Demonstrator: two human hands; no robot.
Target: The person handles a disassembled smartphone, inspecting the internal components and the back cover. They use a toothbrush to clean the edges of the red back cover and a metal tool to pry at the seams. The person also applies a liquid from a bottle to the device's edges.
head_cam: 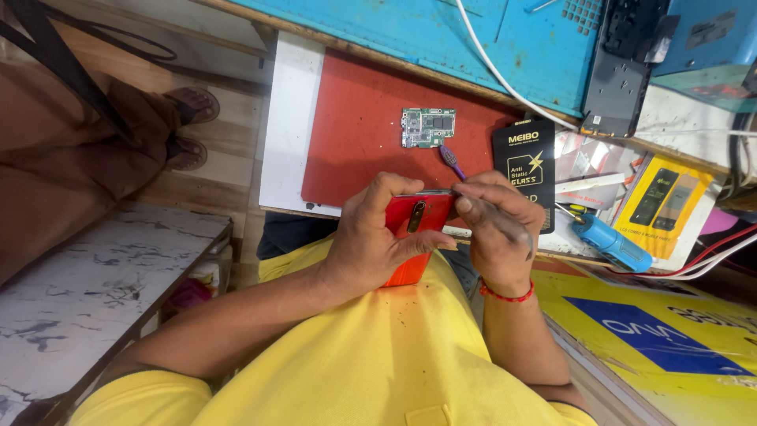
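Two hands at work, low against a yellow shirt. Left hand [371, 244] wraps one red phone [416, 229] from the side, thumb across its back, fingers curled over the top edge — a firm clasp, the phone held just above the lap at the near edge of the counter [288, 118]. Right hand [497, 229] is clenched around one thin purple-handled tool [451, 158], whose handle sticks up past the fingers; the working end meets the phone's upper edge, though the tip itself is hidden. One red thread band [505, 296] circles the right wrist. On the counter: one red mat [355, 134] carrying one green circuit board [426, 127], well apart from the hands. Right of the mat — one black flat package [524, 154], one blue-handled screwdriver [611, 243], one yellow package [662, 205]. One white cable [497, 71] crosses the blue surface [441, 31] behind.
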